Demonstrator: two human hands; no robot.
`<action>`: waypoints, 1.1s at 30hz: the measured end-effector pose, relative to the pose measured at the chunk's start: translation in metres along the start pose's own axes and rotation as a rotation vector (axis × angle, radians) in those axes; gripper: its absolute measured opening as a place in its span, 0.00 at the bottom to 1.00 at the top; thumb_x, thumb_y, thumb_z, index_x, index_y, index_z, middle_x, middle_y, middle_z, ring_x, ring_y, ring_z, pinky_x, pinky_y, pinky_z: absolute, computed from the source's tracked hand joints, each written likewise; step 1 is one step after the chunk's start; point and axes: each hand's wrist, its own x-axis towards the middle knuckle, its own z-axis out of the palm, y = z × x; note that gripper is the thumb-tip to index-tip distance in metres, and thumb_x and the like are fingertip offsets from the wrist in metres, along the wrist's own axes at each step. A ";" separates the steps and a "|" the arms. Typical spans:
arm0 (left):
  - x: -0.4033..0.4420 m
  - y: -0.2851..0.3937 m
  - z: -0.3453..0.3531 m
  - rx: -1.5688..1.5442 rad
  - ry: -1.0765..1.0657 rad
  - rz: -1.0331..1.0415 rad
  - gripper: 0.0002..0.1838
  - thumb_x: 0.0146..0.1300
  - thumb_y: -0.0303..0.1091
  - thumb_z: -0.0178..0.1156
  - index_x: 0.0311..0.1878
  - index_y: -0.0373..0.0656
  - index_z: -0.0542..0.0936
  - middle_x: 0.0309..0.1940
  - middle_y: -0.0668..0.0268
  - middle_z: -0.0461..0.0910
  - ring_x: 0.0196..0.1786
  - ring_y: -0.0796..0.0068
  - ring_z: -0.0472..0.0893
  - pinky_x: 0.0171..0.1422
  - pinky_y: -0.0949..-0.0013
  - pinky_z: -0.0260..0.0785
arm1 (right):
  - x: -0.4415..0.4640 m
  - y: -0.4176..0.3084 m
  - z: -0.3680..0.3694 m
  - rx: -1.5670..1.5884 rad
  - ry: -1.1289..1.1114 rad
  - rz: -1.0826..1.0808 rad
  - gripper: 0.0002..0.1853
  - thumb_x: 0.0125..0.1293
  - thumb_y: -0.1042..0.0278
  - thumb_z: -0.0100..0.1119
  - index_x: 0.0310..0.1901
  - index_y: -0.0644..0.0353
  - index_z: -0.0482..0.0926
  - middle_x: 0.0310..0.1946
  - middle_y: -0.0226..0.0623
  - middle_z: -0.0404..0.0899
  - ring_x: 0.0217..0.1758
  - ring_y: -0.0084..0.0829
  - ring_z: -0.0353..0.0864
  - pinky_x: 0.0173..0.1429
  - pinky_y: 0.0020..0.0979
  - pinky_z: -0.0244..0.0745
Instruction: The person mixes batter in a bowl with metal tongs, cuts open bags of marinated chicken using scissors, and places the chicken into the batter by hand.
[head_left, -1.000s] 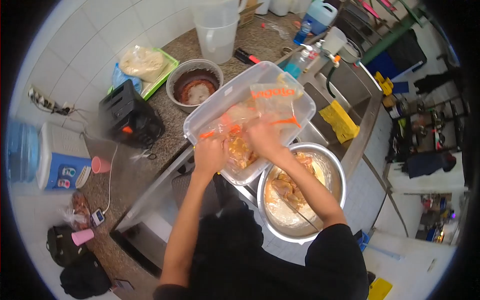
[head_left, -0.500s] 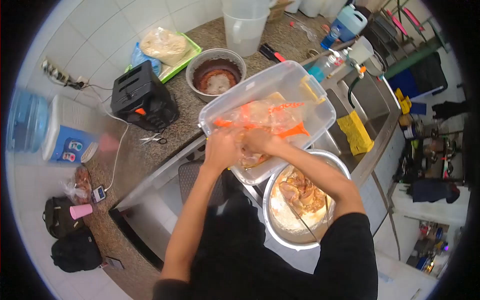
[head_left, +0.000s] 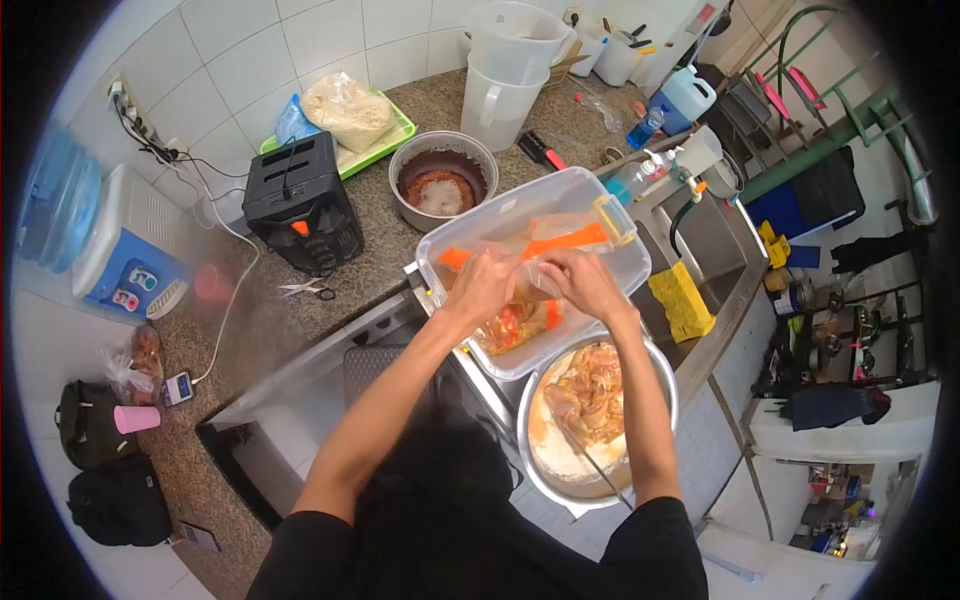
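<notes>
Both hands are at a clear plastic bag with orange print (head_left: 568, 236), inside a translucent plastic tub (head_left: 632, 262). My left hand (head_left: 484, 288) pinches the bag's near left part, fingers closed. My right hand (head_left: 583, 282) grips the film a little to the right, its fingers bent together. Below the hands, orange-brown wet pieces (head_left: 518, 325) show in the tub; whether they are inside the bag I cannot tell. Close to my right forearm, a large metal bowl (head_left: 527, 442) holds coated meat pieces (head_left: 588, 385) over white powder, with metal tongs (head_left: 597, 465) leaning in it.
A metal pot (head_left: 480, 160) stands behind the tub, near a black appliance (head_left: 300, 205), scissors (head_left: 308, 290) and a green tray (head_left: 398, 128). Clear jugs (head_left: 495, 105) are at the back. To the right lie a sink (head_left: 715, 235) and a yellow cloth (head_left: 683, 302).
My hands have moved apart, with the right hand now further right and the film stretched between them. The bag's orange band has shifted upward. The camera view has tilted slightly.
</notes>
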 end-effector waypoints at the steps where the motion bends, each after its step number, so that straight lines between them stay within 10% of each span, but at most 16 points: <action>1: 0.005 0.006 -0.005 -0.071 0.137 0.005 0.10 0.60 0.27 0.65 0.44 0.35 0.84 0.30 0.50 0.84 0.32 0.52 0.86 0.37 0.55 0.76 | -0.008 -0.005 0.006 -0.099 0.093 -0.030 0.11 0.62 0.67 0.61 0.42 0.61 0.86 0.37 0.53 0.85 0.40 0.52 0.84 0.44 0.45 0.79; 5: 0.038 0.031 -0.045 -0.250 0.059 -0.146 0.19 0.58 0.31 0.68 0.53 0.36 0.82 0.37 0.46 0.85 0.39 0.50 0.87 0.43 0.54 0.78 | -0.023 0.012 0.044 -0.392 0.013 0.027 0.10 0.60 0.68 0.63 0.41 0.61 0.86 0.32 0.54 0.83 0.39 0.52 0.84 0.43 0.45 0.78; 9: 0.012 0.025 -0.019 0.134 -0.398 -0.131 0.54 0.42 0.43 0.79 0.74 0.40 0.63 0.58 0.41 0.78 0.56 0.42 0.81 0.61 0.50 0.75 | -0.017 0.031 0.053 -0.309 0.079 -0.095 0.11 0.58 0.71 0.63 0.42 0.61 0.87 0.34 0.53 0.84 0.40 0.52 0.85 0.44 0.45 0.79; 14: -0.029 0.024 0.022 0.165 -0.003 -0.320 0.33 0.49 0.28 0.67 0.63 0.34 0.75 0.53 0.37 0.79 0.46 0.42 0.85 0.49 0.46 0.79 | 0.002 -0.010 0.016 -0.122 0.197 0.033 0.14 0.60 0.75 0.61 0.48 0.64 0.85 0.41 0.50 0.86 0.43 0.52 0.85 0.48 0.43 0.79; 17: -0.011 0.032 -0.022 0.082 -0.130 -0.362 0.11 0.50 0.24 0.61 0.37 0.29 0.83 0.33 0.40 0.83 0.39 0.42 0.85 0.43 0.46 0.78 | 0.014 -0.011 -0.012 0.114 0.085 0.157 0.13 0.63 0.70 0.64 0.48 0.65 0.85 0.40 0.50 0.87 0.42 0.52 0.85 0.52 0.44 0.79; 19: -0.017 0.019 -0.021 0.071 -0.111 -0.312 0.07 0.50 0.24 0.61 0.30 0.30 0.83 0.29 0.40 0.82 0.35 0.41 0.85 0.40 0.45 0.78 | -0.002 -0.029 -0.024 -0.277 0.346 -0.045 0.13 0.64 0.66 0.65 0.45 0.66 0.85 0.36 0.48 0.87 0.38 0.51 0.85 0.50 0.44 0.79; 21: -0.024 -0.009 0.002 0.039 -0.043 -0.267 0.06 0.50 0.26 0.62 0.26 0.32 0.83 0.30 0.43 0.83 0.36 0.43 0.85 0.41 0.45 0.78 | -0.021 -0.091 -0.044 -0.282 0.122 0.381 0.08 0.65 0.68 0.63 0.38 0.64 0.86 0.28 0.46 0.85 0.31 0.49 0.85 0.39 0.41 0.78; 23: -0.030 -0.047 0.012 0.113 0.130 -0.115 0.07 0.50 0.27 0.63 0.27 0.32 0.83 0.31 0.45 0.84 0.38 0.45 0.86 0.43 0.47 0.78 | -0.051 -0.082 -0.024 -0.005 -0.105 0.216 0.07 0.67 0.73 0.62 0.40 0.67 0.86 0.29 0.42 0.87 0.30 0.32 0.86 0.38 0.33 0.79; 28: -0.023 -0.067 0.008 -0.010 -0.074 -0.360 0.11 0.56 0.35 0.61 0.37 0.37 0.85 0.46 0.50 0.84 0.53 0.52 0.83 0.56 0.53 0.75 | -0.038 -0.154 0.150 -0.016 -0.736 -0.220 0.11 0.65 0.66 0.65 0.45 0.61 0.87 0.33 0.41 0.87 0.38 0.33 0.87 0.52 0.34 0.79; 30: -0.024 -0.069 0.014 0.049 -0.045 -0.287 0.11 0.56 0.34 0.60 0.35 0.36 0.84 0.45 0.49 0.84 0.51 0.51 0.83 0.56 0.53 0.75 | -0.032 -0.120 0.264 1.014 -0.643 -0.119 0.12 0.69 0.66 0.58 0.49 0.58 0.84 0.49 0.55 0.83 0.54 0.51 0.83 0.57 0.47 0.76; 31: -0.025 -0.071 0.016 0.079 -0.037 -0.248 0.11 0.56 0.34 0.60 0.35 0.36 0.84 0.44 0.49 0.84 0.50 0.51 0.83 0.57 0.52 0.75 | 0.006 -0.155 0.284 0.373 -0.584 -0.122 0.11 0.69 0.66 0.57 0.47 0.59 0.84 0.46 0.55 0.84 0.52 0.51 0.84 0.56 0.47 0.77; 33: -0.023 -0.069 0.014 0.087 -0.025 -0.274 0.11 0.55 0.33 0.60 0.35 0.36 0.84 0.43 0.49 0.83 0.49 0.50 0.83 0.56 0.52 0.75 | 0.059 -0.163 0.338 0.280 -0.194 -0.195 0.11 0.69 0.67 0.56 0.47 0.60 0.84 0.44 0.52 0.84 0.47 0.56 0.83 0.51 0.48 0.78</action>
